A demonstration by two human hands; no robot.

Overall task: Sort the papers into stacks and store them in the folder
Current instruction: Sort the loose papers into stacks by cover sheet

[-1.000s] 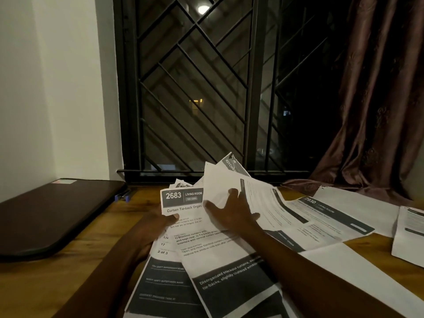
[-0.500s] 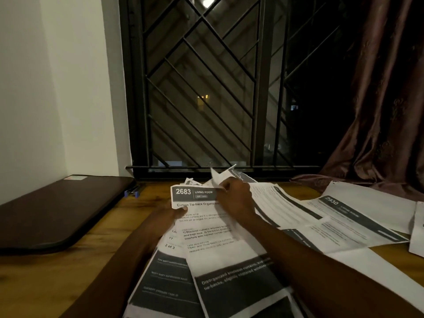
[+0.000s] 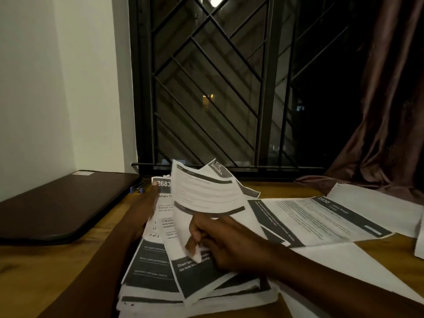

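A loose pile of printed papers (image 3: 156, 267) with dark header bars lies on the wooden table (image 3: 57, 271) in front of me. My left hand (image 3: 144, 210) rests flat along the pile's left edge, fingertips by the sheet numbered 2683 (image 3: 164, 183). My right hand (image 3: 220, 244) pinches the lower edge of one sheet (image 3: 204, 193) and holds it tilted up off the pile. Behind it a sheet marked KITCHEN (image 3: 218, 169) sticks up. A dark brown folder (image 3: 59, 203) lies closed at the left.
More sheets are spread to the right, one numbered 2930 (image 3: 321, 216), others reaching the right edge (image 3: 376, 203). A barred window (image 3: 218, 88) stands behind the table, a brown curtain (image 3: 390, 111) at the right, a white wall at the left.
My right hand has slid from the top of the pile toward me and lifted one sheet upright by its lower edge. My left hand stays on the pile's left side.
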